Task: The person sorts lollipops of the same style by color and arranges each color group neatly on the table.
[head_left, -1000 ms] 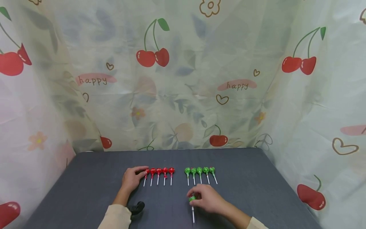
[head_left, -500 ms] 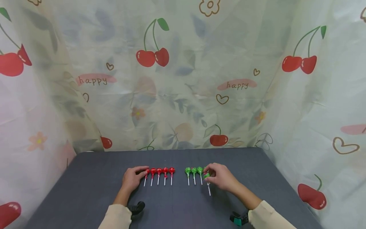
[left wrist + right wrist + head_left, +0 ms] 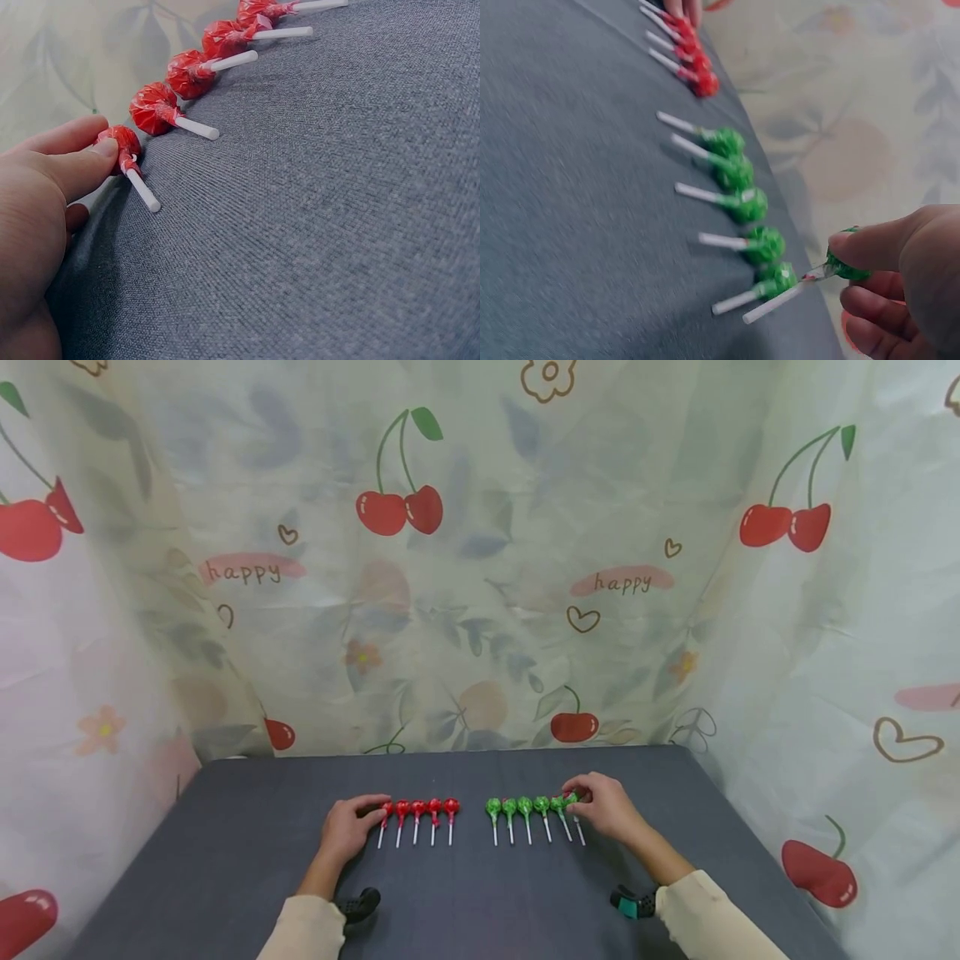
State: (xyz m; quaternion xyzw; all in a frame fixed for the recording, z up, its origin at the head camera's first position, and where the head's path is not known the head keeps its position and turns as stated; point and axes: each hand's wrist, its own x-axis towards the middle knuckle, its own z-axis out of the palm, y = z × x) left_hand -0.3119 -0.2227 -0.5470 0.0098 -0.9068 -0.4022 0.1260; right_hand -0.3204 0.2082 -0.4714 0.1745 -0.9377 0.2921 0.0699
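My left hand (image 3: 347, 831) pinches the head of the leftmost red lollipop (image 3: 122, 141) between thumb and finger, its white stick angled down on the cloth. More red lollipops (image 3: 417, 810) lie beside it in a row, sticks toward me. On the right, my right hand (image 3: 606, 806) holds a green lollipop (image 3: 845, 264) by its wrapped head, at the right end of a row of several green lollipops (image 3: 525, 807). In the right wrist view its stick lies close to the stick of its neighbour; whether they touch I cannot tell.
A dark grey cloth-covered table (image 3: 465, 893) lies under both rows. Behind and at the sides hangs a pale curtain (image 3: 480, 610) printed with cherries. Black straps (image 3: 360, 906) show at both wrists. A gap separates the red row from the green row.
My right hand has carried the green lollipop from near the table's front, away from me and rightward, to the right end of the green row. The left hand stays on its red lollipop.
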